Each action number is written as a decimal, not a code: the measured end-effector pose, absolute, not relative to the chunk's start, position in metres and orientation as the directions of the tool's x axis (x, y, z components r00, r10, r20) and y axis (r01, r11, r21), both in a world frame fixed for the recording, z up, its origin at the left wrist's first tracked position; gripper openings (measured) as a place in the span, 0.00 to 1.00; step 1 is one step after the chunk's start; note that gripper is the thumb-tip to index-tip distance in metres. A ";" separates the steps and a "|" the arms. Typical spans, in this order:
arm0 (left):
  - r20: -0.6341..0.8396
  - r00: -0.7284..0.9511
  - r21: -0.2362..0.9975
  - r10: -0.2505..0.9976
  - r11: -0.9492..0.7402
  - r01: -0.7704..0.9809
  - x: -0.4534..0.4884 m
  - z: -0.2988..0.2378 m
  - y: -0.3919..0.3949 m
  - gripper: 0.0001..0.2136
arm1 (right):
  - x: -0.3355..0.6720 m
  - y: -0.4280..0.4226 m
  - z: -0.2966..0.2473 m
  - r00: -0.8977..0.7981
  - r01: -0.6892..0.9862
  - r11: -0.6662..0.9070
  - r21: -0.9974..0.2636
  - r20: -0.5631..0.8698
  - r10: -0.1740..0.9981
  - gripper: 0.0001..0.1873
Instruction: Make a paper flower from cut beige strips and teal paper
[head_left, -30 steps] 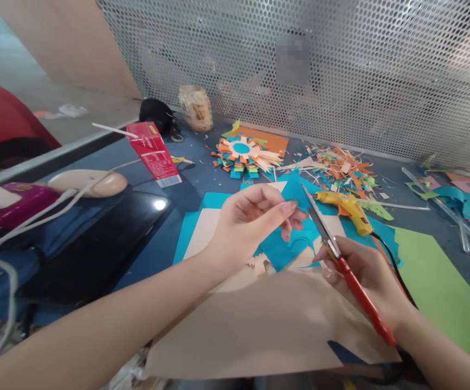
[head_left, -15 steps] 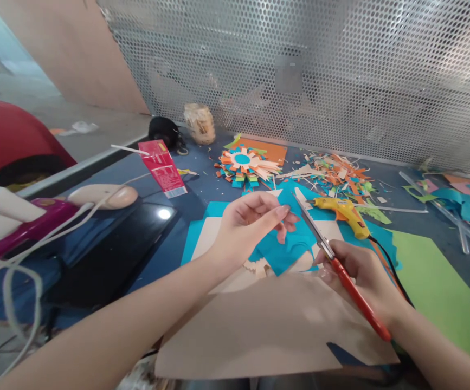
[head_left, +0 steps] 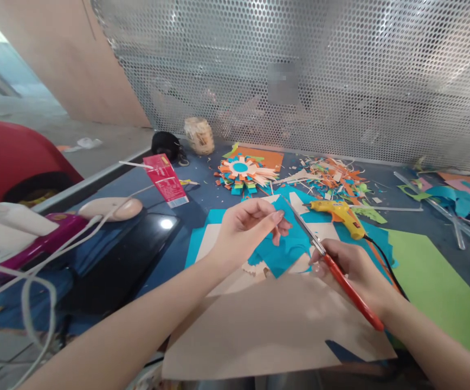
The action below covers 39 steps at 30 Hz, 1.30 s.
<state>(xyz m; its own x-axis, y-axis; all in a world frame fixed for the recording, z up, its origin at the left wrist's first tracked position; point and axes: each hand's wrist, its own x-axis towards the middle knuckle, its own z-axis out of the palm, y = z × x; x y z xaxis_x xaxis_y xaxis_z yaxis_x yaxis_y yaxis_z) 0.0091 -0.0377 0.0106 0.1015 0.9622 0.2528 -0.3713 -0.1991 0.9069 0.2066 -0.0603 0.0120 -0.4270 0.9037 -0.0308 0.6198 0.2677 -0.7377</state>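
Observation:
My left hand (head_left: 245,230) is raised over the table, thumb and fingers pinched together on a piece of blue paper (head_left: 285,250). My right hand (head_left: 352,268) is closed round red-handled scissors (head_left: 336,271), whose blades point up and left, close to the left fingertips. Beneath both hands lies a large beige sheet (head_left: 275,325) over more blue and beige paper.
A yellow glue gun (head_left: 338,213) with a black cord lies behind the scissors. A paper flower (head_left: 243,170) and scattered scraps (head_left: 332,176) sit further back by the perforated metal screen (head_left: 300,70). A green sheet (head_left: 433,276) is right; a red carton (head_left: 165,179), black tablet (head_left: 133,254) and cables are left.
Both hands, the blue paper and the scissors keep the same hold; the view has shifted slightly, so everything sits a little higher and further left.

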 end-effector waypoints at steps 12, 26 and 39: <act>0.249 0.103 0.919 0.963 -0.202 -0.339 0.007 0.007 -0.034 0.08 | 0.206 -0.060 0.015 -0.401 0.622 0.241 -0.745 -0.038 0.915 0.15; 0.224 0.173 0.965 0.959 -0.193 -0.179 0.003 0.022 -0.032 0.12 | 0.214 -0.055 0.017 -0.444 0.671 0.298 -0.679 -0.046 0.895 0.19; 0.206 0.221 0.969 0.953 -0.167 -0.182 0.000 0.021 -0.029 0.10 | 0.216 -0.055 0.021 -0.432 0.685 0.283 -0.671 -0.061 0.900 0.20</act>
